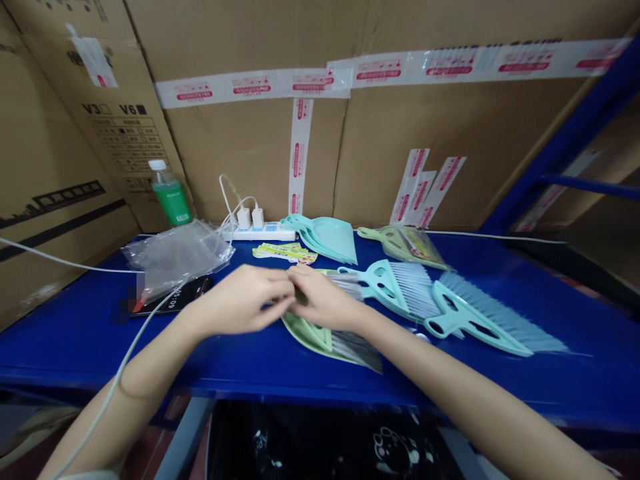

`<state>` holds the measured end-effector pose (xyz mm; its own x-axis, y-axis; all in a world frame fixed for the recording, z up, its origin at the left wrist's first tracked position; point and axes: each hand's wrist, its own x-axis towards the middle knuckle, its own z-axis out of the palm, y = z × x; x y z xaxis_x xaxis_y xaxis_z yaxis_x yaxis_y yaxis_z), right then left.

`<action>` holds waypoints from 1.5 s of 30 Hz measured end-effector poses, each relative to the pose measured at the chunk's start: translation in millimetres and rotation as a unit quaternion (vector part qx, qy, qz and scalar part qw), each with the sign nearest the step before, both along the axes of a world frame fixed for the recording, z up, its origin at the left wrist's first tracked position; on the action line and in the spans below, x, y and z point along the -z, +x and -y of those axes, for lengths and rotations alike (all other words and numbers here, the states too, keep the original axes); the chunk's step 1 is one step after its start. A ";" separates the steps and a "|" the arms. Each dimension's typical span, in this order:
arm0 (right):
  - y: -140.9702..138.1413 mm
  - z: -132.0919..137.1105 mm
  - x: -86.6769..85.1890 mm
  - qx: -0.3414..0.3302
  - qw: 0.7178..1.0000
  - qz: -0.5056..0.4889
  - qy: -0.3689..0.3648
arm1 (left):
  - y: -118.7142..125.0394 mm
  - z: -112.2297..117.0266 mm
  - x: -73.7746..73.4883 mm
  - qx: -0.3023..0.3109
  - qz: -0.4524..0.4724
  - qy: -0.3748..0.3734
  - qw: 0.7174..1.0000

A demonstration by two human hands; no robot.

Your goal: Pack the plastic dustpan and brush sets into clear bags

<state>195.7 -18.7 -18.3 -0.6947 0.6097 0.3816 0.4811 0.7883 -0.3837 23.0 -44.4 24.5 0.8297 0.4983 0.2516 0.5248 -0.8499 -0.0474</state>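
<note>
A light green dustpan point(300, 339) lies at the middle of the blue table, with a green hand brush point(315, 331) nested on it, grey bristles pointing right. My right hand point(323, 297) is closed over their handle end, which it mostly hides. My left hand point(250, 298) meets it from the left, thumb and fingers drawn together at the same spot; whatever they pinch is hidden. Close by on the right are a light blue hand brush point(383, 287) and another blue hand brush point(473, 327), bristles to the right.
Behind my hands lie stacked blue dustpans point(330, 237), yellow-green labels point(285, 252) and a power strip point(270, 233). A bagged green dustpan point(407, 243) is at back right. Leftward are clear plastic bags point(180, 257), a phone point(175, 297) and a green bottle point(171, 197). A white cable point(123, 367) crosses my left forearm.
</note>
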 end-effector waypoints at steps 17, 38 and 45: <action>25.5 -1.5 4.4 -0.044 0.994 0.100 -0.003 | -6.2 -32.1 14.3 -0.227 -0.125 -0.102 0.960; 7.2 -4.4 26.1 -0.027 0.998 0.053 0.011 | -12.3 -59.7 37.1 -0.166 0.055 -0.254 0.951; 19.2 -9.0 22.8 -0.066 0.994 0.092 0.001 | -17.9 -63.6 45.7 -0.116 0.122 -0.485 0.858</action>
<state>214.9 -9.7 -41.1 -0.8268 0.5076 0.2423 0.4351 0.8502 -0.2965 5.0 19.2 -21.2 0.6616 0.7163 -0.2220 0.5788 -0.2994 0.7586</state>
